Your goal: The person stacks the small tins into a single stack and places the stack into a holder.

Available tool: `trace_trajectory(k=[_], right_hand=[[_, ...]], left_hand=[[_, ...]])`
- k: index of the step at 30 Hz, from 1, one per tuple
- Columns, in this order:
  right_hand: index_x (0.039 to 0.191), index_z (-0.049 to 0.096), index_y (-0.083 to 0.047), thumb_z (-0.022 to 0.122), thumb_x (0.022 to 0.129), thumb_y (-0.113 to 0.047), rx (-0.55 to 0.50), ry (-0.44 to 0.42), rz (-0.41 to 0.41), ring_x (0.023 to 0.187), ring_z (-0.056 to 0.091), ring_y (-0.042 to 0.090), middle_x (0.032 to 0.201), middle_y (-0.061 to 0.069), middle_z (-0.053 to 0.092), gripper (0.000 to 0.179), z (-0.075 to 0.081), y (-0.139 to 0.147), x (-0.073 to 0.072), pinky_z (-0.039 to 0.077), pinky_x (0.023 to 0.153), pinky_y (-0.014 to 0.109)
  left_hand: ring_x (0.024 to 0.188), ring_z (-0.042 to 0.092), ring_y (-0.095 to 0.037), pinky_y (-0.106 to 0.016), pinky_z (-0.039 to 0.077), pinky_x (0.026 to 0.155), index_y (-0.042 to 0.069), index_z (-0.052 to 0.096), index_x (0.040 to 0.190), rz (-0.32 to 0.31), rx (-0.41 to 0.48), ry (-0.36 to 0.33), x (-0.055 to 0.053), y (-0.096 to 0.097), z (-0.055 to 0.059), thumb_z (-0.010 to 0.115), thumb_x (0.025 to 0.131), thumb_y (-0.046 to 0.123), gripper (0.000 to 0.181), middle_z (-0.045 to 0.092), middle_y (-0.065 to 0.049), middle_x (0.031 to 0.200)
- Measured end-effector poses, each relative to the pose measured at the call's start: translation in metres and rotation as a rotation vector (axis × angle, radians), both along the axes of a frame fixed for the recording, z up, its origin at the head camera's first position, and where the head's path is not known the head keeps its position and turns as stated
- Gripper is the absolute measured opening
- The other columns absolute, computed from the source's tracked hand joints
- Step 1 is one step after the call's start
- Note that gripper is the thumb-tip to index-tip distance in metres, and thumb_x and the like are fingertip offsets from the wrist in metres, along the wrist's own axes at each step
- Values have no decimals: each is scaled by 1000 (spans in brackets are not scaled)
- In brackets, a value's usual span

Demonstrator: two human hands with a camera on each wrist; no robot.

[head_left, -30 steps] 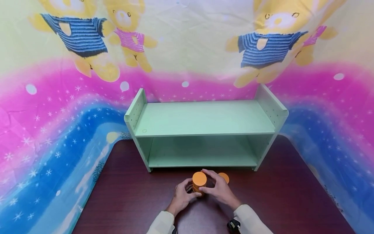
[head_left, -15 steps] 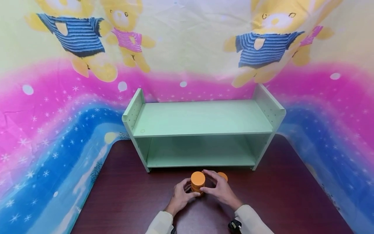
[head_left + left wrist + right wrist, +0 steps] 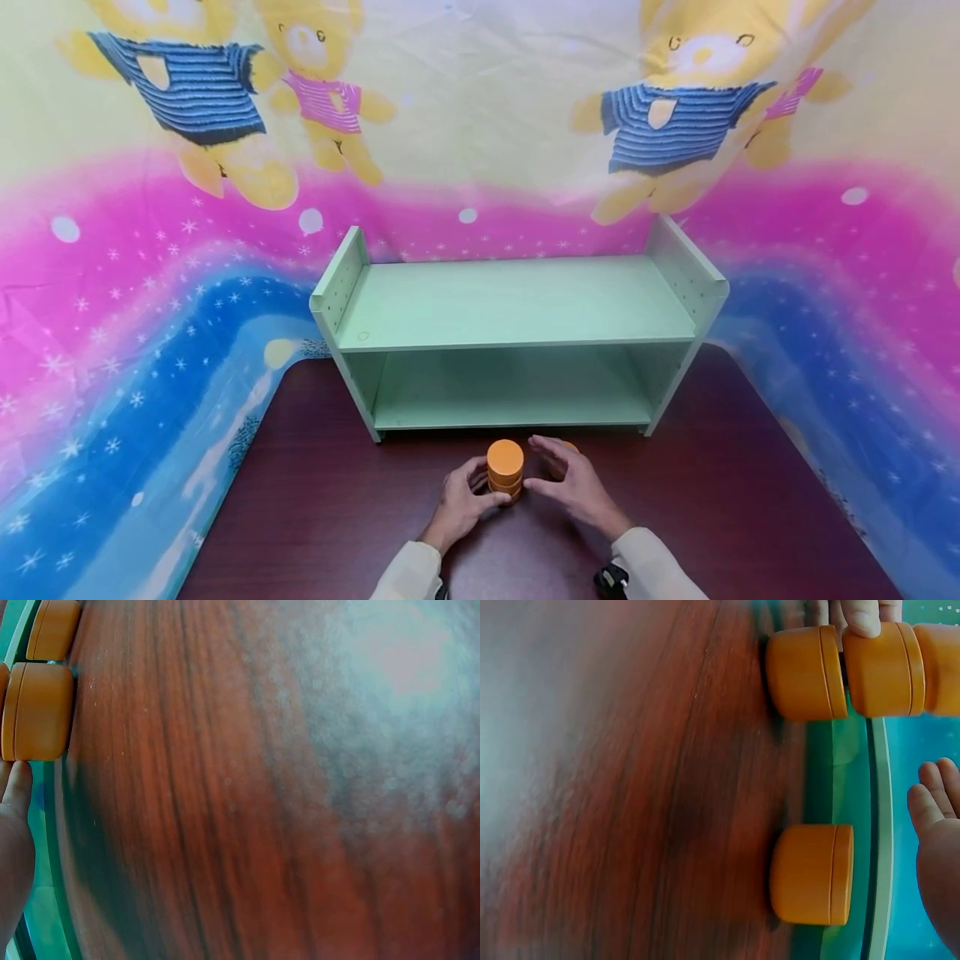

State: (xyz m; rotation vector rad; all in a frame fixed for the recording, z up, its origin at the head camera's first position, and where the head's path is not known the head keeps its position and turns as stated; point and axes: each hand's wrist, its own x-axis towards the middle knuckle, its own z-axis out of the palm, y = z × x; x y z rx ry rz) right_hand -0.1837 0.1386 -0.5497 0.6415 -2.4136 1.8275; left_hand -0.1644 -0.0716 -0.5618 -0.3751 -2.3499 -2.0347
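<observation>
Orange round lidded jars stand in a stack of three, with the top jar (image 3: pixel 506 457) showing its flat lid in the head view. My left hand (image 3: pixel 459 502) grips the stack from the left; in the right wrist view its thumb presses the middle jar (image 3: pixel 881 671), above the bottom jar (image 3: pixel 802 675). Just right of the stack, my right hand (image 3: pixel 576 487) is held apart from it, fingers spread and holding nothing. Another orange jar (image 3: pixel 810 874) stands alone on the table, mostly hidden behind the right hand in the head view.
Behind the jars, a pale green two-tier shelf (image 3: pixel 517 304) stands at the back of the dark red-brown table (image 3: pixel 337 508). A curtain (image 3: pixel 465 125) printed with bears surrounds the table at the back and sides.
My right hand has let go of the stack and drawn back a little to the right. The left hand stays around the stack. The head view has shifted slightly.
</observation>
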Motion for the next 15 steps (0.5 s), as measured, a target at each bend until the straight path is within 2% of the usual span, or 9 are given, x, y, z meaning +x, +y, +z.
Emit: trace_trajectory(k=[5,10,15], right_hand=[[129,52,-3,80,72,-8,27,9,-32,114,53,32,125,15,55,64,-1,4,1,45,93,47],[129,53,-9,80,73,-21,43,-4,-42,115,53,25,126,13,55,64,-1,9,1,45,95,43],[129,53,-8,80,74,-22,32,5,-40,116,53,26,126,14,55,62,-5,16,-1,44,96,44]], left_hand=[[108,57,-37,-40,48,93,-8,56,117,2,-4,-24,3,-1,8,79,70,-2,53,60,-23,115],[109,56,-37,-38,48,93,-9,55,117,7,7,-26,3,-1,7,79,70,-2,53,59,-23,116],[109,57,-36,-37,48,93,-8,55,117,6,4,-27,3,0,6,79,69,-1,54,59,-23,115]])
